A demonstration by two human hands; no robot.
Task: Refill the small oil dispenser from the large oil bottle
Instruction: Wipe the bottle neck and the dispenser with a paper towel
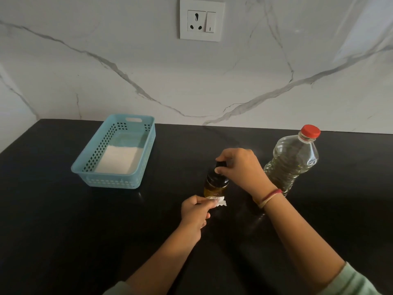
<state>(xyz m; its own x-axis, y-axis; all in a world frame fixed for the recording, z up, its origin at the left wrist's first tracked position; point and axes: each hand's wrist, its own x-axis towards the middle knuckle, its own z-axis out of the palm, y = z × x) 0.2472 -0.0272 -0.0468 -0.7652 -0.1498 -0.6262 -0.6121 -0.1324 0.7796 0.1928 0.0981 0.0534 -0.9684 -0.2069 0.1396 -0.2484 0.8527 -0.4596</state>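
— Hands? Quick.
— Right hand (240,167) sits over the small oil dispenser (216,184), fingers curled round its black top. Left hand (195,211) pinches a scrap of white tissue (219,201) right at the dispenser's base.
— Dispenser position?
— Upright on the black counter (63,231), mid-frame, yellow oil showing in the glass below the dark collar.
— Big bottle?
— Large oil bottle (291,160) stands upright just behind the right wrist, red cap (311,131) on, pale oil inside. Neither hand touches it.
— Rest?
— Blue basket (110,182) to the left, well apart, with a white folded sheet (119,159) in it. Red and yellow bands (269,198) on the right wrist. Socket plate (202,19) on the marble wall.
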